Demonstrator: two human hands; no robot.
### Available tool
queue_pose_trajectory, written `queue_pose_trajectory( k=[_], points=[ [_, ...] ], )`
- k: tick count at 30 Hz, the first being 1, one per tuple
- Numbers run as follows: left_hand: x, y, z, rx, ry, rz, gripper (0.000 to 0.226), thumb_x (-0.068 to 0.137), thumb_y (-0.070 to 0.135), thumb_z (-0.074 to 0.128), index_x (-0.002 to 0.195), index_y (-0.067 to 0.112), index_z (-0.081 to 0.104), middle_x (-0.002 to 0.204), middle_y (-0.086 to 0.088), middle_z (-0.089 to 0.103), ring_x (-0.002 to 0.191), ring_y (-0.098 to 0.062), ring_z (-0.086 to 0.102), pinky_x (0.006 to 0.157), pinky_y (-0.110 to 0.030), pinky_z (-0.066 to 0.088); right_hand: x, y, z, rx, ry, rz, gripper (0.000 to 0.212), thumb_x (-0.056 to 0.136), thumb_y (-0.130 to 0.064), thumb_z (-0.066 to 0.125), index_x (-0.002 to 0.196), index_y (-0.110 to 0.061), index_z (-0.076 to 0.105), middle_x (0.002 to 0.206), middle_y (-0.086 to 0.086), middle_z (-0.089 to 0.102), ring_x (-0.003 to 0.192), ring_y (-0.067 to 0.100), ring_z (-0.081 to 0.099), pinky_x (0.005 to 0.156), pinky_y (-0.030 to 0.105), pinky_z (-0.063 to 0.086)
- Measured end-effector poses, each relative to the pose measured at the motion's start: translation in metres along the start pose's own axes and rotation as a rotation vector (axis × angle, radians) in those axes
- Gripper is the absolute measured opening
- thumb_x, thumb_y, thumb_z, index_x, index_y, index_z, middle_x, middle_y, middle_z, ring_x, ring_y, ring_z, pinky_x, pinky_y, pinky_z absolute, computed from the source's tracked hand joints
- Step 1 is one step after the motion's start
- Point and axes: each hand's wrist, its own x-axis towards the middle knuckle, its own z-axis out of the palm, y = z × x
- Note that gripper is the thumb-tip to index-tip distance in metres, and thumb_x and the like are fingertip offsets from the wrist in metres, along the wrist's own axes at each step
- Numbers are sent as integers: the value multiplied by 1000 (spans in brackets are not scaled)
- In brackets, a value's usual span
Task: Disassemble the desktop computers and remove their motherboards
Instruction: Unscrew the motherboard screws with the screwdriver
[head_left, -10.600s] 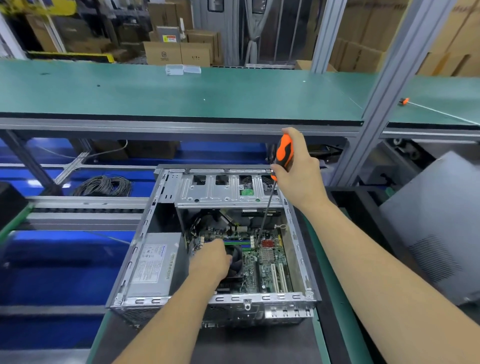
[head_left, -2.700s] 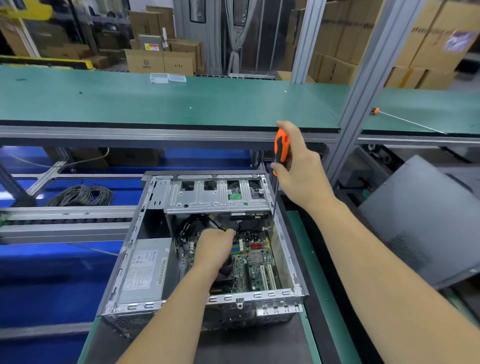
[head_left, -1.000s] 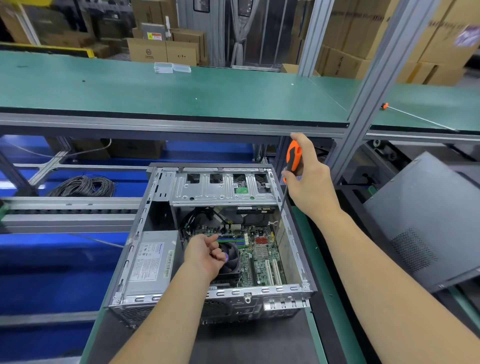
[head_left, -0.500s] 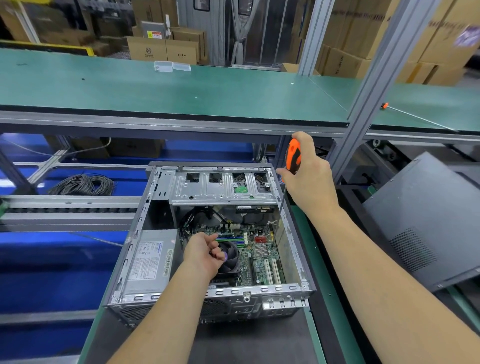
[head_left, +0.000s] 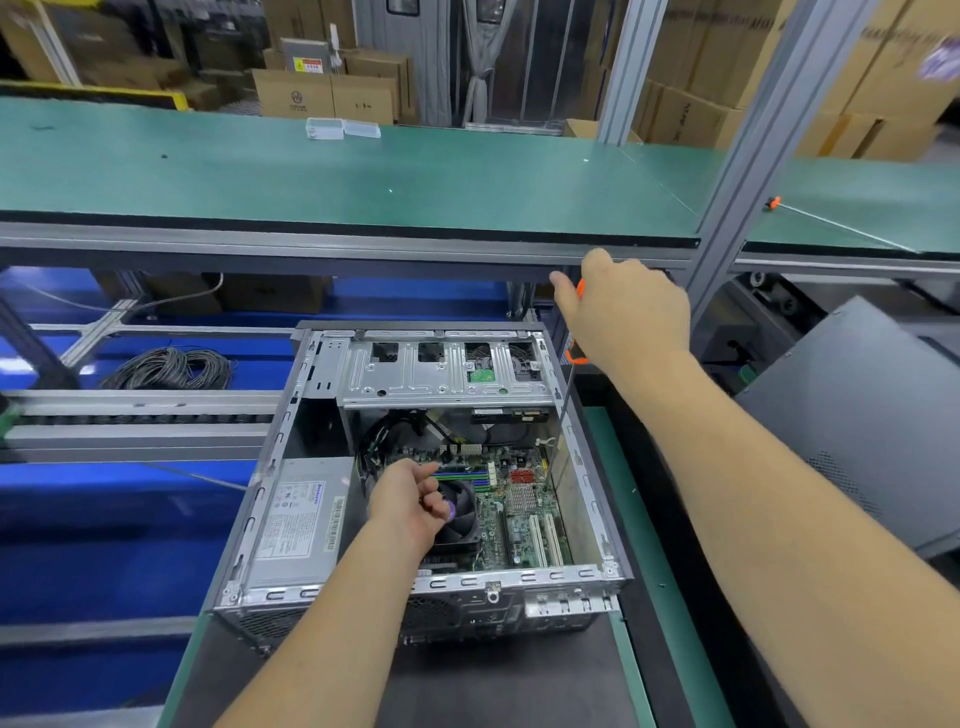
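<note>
Green workbench (head_left: 311, 176) at twelve o'clock; below it, the open computer case (head_left: 415, 582) holds its motherboard (head_left: 519, 499). My left hand (head_left: 410, 501) curls loosely over the fan (head_left: 462, 519); my right hand (head_left: 628, 312) grips an orange screwdriver (head_left: 575, 356).
</note>
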Motion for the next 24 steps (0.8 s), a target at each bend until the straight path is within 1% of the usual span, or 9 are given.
queue_pose_trajectory(
  k=[3, 7, 12, 15, 17, 19, 20, 21, 24],
  points=[
    [-2, 1, -1, -4, 0, 4, 23, 96, 4, 34, 103, -1, 56, 66, -3, 33, 54, -15, 18, 38, -20, 22, 17, 3, -6, 12, -180, -65, 34, 101, -46, 43, 84, -16, 43, 68, 5, 39, 70, 32, 47, 61, 37, 34],
    [-4, 0, -1, 5, -17, 11, 21, 97, 4, 35, 99, 0, 56, 67, -3, 33, 53, -15, 18, 41, -24, 22, 29, 14, -12, 255, -508, -203, 26, 101, -43, 46, 99, -16, 45, 83, 9, 54, 77, 32, 52, 65, 35, 37],
    [-5, 1, 0, -1, -19, 11, 22, 98, 4, 34, 96, 1, 56, 67, -2, 31, 55, -15, 17, 44, -24, 20, 42, 21, -29, 354, -710, -397, 5, 98, -22, 57, 103, -22, 59, 92, -1, 63, 81, 21, 55, 68, 30, 38],
    [-5, 2, -1, -14, -19, 11, 21, 98, 4, 34, 95, 2, 55, 68, -2, 30, 55, -15, 17, 40, -23, 20, 47, 18, -38, 400, -856, -438, 29, 93, -15, 59, 117, -31, 58, 91, -1, 60, 80, 23, 56, 73, 35, 46],
    [-5, 1, -1, -11, -23, 1, 22, 98, 4, 34, 96, 2, 55, 68, -2, 30, 55, -14, 16, 42, -23, 20, 48, 12, -37, 346, -828, -390, 21, 93, -30, 62, 113, -27, 58, 87, -3, 58, 73, 20, 56, 66, 32, 45],
    [-4, 1, -1, -25, -26, -8, 22, 98, 4, 33, 97, 2, 55, 68, -2, 29, 55, -14, 16, 40, -23, 20, 50, 5, -33, 147, -735, -319, 43, 95, -59, 49, 93, -17, 59, 80, 1, 57, 69, 21, 56, 61, 31, 41],
    [-4, 1, -1, -31, -27, -9, 23, 99, 5, 32, 97, 2, 55, 68, -2, 29, 55, -14, 16, 39, -23, 20, 50, 3, -32, 34, -679, -302, 53, 97, -63, 40, 86, -14, 57, 76, 3, 54, 71, 25, 55, 63, 33, 41],
    [-3, 1, -1, -32, -26, -7, 23, 99, 5, 32, 97, 2, 55, 68, -2, 29, 55, -14, 16, 38, -21, 20, 50, 2, -30, -16, -643, -331, 52, 99, -60, 37, 86, -13, 55, 76, 4, 52, 74, 28, 53, 66, 35, 41],
    [-1, 0, -1, -29, -17, -7, 23, 100, 6, 33, 97, 2, 55, 68, -3, 31, 56, -15, 16, 36, -19, 22, 49, 5, -32, 141, -751, -414, 8, 99, -31, 51, 103, -24, 51, 95, 4, 60, 78, 21, 52, 69, 35, 42]
  ],
)
